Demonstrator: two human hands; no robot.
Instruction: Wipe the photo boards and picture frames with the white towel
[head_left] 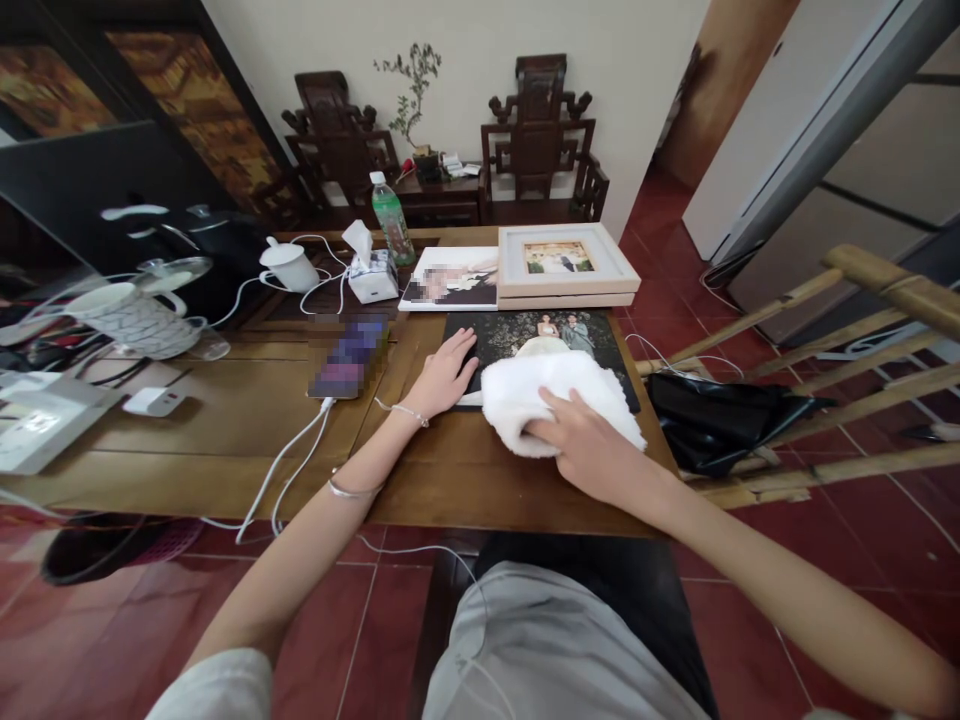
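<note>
On the wooden table (pixel 420 480) lies a dark photo panel (pixel 495 335) showing a couple in wedding clothes. My left hand (pixel 448 372) rests flat on its left edge, fingers stretched out. A fluffy white cloth (pixel 555 385) covers the panel's near right part. My right hand (pixel 577 435) grips this cloth, with some fingers tucked into its fold. Behind the panel sit a light wooden picture frame (pixel 514 245) and, beside it, a white-edged photo panel (pixel 465 275).
A phone (pixel 349 360) with a white cable lies left of my left hand. Further back stand a tissue box (pixel 373 278), a green bottle (pixel 391 215) and a lidded white cup (pixel 289 265). A patterned mug (pixel 135 320) and a power strip (pixel 49 420) are far left. A bamboo rack (pixel 810 460) stands right.
</note>
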